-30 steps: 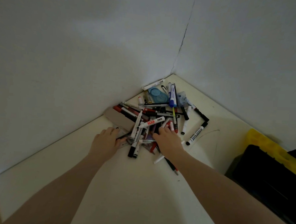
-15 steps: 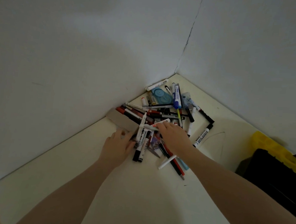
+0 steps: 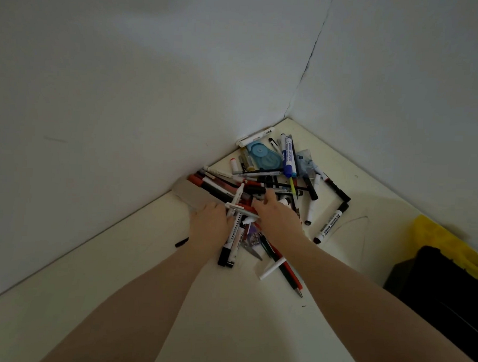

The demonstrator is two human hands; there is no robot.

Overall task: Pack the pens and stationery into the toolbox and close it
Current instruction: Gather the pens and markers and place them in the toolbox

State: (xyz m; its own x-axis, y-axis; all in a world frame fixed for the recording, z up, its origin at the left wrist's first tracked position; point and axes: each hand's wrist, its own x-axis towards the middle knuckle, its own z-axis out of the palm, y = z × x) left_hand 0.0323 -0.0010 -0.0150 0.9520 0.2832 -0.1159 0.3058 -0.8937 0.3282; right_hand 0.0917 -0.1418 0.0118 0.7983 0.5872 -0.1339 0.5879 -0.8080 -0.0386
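Observation:
A heap of pens and markers (image 3: 271, 182) lies in the table's far corner against the two walls, with a blue tape dispenser (image 3: 262, 156) and a blue-and-white marker (image 3: 290, 155) on top. My left hand (image 3: 210, 226) rests on the heap's near left side, fingers down on the markers beside a grey flat piece (image 3: 188, 193). My right hand (image 3: 276, 214) lies palm-down on the heap's middle, fingers spread over the pens. Whether either hand grips anything is hidden. The black toolbox (image 3: 448, 288) with a yellow part (image 3: 445, 247) stands at the right edge.
A cream table (image 3: 225, 318) fills the foreground, bounded by white walls on the left and at the back right. Loose markers (image 3: 328, 227) lie right of the heap, a red pen (image 3: 291, 275) and a white one lie nearer me, and a small black cap (image 3: 181, 242) sits left.
Both hands have pushed further into the heap toward the corner. The right hand has moved up onto the middle of the pens, and several near pens have shifted.

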